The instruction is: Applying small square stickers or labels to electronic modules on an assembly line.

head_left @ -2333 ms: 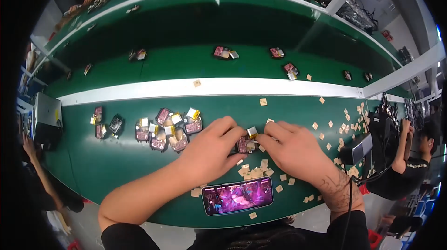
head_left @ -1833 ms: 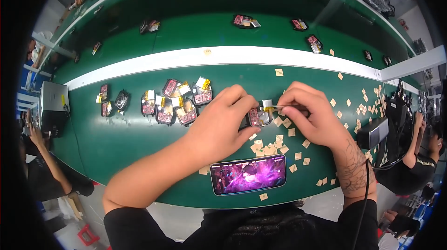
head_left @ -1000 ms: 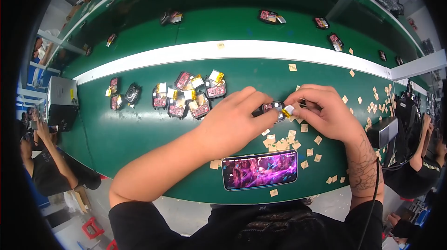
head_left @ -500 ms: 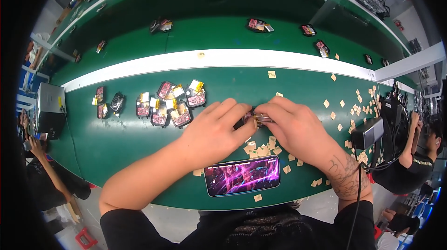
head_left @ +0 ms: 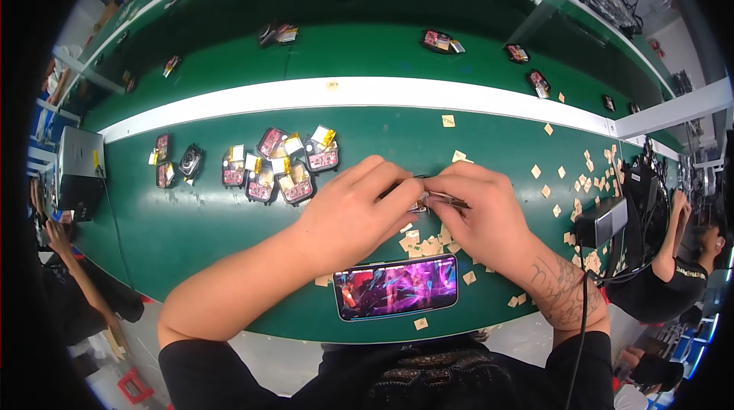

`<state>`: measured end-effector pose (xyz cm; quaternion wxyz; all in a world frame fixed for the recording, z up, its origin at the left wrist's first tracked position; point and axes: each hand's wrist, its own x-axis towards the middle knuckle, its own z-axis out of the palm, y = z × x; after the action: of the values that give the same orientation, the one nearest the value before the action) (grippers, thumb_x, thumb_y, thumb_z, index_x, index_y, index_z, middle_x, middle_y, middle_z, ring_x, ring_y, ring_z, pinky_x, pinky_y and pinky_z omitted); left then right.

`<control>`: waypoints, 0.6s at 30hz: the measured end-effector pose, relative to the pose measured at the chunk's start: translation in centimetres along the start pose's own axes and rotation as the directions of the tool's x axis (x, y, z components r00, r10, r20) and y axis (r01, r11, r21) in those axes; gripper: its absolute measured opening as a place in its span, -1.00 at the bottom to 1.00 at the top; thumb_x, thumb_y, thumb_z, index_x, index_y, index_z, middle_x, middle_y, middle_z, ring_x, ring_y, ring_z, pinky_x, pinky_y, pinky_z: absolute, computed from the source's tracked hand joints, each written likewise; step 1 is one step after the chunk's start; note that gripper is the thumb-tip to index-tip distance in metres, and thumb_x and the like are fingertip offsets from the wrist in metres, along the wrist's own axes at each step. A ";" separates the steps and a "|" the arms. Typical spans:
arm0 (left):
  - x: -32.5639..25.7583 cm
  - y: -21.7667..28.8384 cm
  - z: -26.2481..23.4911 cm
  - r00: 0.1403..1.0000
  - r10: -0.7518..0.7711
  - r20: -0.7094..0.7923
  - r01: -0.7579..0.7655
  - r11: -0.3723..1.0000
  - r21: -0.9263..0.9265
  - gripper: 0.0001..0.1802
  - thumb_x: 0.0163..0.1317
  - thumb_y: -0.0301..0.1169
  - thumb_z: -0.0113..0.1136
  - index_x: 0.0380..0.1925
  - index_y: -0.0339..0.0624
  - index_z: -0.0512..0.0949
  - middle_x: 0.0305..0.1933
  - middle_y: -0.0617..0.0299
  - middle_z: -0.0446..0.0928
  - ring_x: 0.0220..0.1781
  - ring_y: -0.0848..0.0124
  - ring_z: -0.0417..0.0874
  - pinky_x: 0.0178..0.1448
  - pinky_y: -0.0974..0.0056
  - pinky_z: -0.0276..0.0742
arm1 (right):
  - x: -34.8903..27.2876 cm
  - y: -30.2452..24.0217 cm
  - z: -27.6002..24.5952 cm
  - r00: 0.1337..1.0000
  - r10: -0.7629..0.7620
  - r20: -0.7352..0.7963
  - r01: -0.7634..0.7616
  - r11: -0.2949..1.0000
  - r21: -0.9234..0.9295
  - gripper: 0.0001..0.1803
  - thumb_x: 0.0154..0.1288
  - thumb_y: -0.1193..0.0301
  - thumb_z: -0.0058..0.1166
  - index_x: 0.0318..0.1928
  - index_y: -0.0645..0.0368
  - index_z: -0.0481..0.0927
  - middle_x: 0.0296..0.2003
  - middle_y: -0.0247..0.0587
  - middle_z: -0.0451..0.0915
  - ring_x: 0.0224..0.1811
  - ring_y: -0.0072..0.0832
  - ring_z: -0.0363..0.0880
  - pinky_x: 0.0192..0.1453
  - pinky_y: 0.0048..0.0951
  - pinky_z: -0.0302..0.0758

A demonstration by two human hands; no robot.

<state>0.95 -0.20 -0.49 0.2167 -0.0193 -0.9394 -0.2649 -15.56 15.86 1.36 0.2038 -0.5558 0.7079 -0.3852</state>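
Note:
Close together over the green bench, both hands are closed on a small job. My left hand (head_left: 362, 207) grips a small dark electronic housing (head_left: 420, 208), mostly hidden by the fingers. Between the thumb and fingers of my right hand (head_left: 480, 207) is a pair of thin metal tweezers (head_left: 449, 201), their tips at the housing. Just below lie loose tan square pads (head_left: 430, 246). A phone (head_left: 396, 288) with a bright picture on its screen rests near the bench's front edge. Left of my hands sits a cluster of opened housings (head_left: 262, 184) with red circuit boards and silver-and-yellow battery cells.
More housings (head_left: 165, 175) lie farther left, by a grey box (head_left: 80, 169). Tan pads (head_left: 589, 181) are scattered at right, near a black device (head_left: 602, 221) with cables. Beyond a white rail (head_left: 367, 93), a green belt (head_left: 367, 55) carries similar housings. Other people sit at both sides.
Housings on the far belt have shifted to the right. My hands stay together, with the tweezers and fingers slightly re-angled at the housing. The phone's picture has changed.

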 end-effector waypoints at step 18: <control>4.8 -0.7 -0.2 0.977 0.098 0.190 -0.149 0.949 0.277 -0.69 0.17 -0.41 0.51 -0.05 -0.08 0.76 0.03 0.15 0.63 0.02 0.11 0.67 0.05 0.06 0.66 | 0.5 1.7 -3.2 0.979 -0.178 -0.100 0.187 0.978 0.096 -0.93 0.53 0.54 0.16 -0.06 0.26 0.64 -0.17 0.02 0.63 -0.18 0.02 0.69 -0.08 -0.12 0.64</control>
<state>-3.37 -1.25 1.31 0.1508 -0.0695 -0.9802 -0.1077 -19.04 16.51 2.10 0.1643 -0.5891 0.6410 -0.4638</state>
